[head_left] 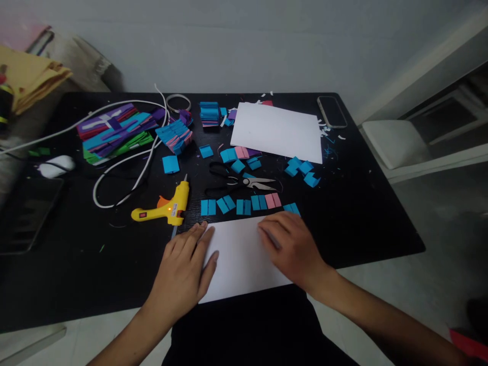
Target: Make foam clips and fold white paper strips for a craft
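Note:
A sheet of white paper (pixel 236 259) lies at the table's front edge. My left hand (pixel 186 264) rests flat on its left side, fingers stretched out and thumb apart. Over the right part of the sheet is my right hand (pixel 290 244), slightly blurred. Its fingers are curled in and the thumb tip meets them; anything between them is hidden. Just beyond the sheet lies a row of small folded blue paper pieces (pixel 243 207), with one pink piece (pixel 273 201) among them. A yellow glue gun (pixel 177 203) lies left of the row, its switch lit orange.
Black-handled scissors (pixel 259 182) lie behind the row. Farther back are another white sheet (pixel 276 129), blue folded pieces (pixel 303 169), a phone (pixel 331 112) and paper scraps. Bundled coloured strips (pixel 118 129), a looping white cable (pixel 97 190) and a white mouse (pixel 57 166) occupy the left.

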A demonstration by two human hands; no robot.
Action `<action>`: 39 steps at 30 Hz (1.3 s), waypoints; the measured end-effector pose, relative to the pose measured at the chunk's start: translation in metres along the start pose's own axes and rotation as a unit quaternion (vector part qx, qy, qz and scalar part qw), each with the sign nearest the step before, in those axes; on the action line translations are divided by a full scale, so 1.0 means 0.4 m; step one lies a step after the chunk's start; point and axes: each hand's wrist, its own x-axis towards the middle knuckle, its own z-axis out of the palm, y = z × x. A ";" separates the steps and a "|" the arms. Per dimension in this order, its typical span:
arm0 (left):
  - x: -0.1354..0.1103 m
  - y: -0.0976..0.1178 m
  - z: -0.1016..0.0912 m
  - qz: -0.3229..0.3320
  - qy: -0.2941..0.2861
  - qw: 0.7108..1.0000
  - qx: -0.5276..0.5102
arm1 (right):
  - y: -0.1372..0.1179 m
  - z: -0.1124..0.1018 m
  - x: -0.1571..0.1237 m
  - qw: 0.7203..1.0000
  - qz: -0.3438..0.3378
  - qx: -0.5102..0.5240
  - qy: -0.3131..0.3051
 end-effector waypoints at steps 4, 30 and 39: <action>-0.009 -0.001 -0.003 0.013 -0.001 1.000 -0.008 | -0.070 0.053 0.051 0.995 0.021 0.004 -0.099; -0.005 0.002 -0.004 0.047 0.016 0.998 -0.048 | 0.061 -0.029 0.017 0.969 0.195 -0.059 -0.142; -0.003 -0.001 -0.012 0.022 0.009 0.997 -0.072 | 0.121 -0.074 -0.003 0.970 0.198 -0.096 -0.108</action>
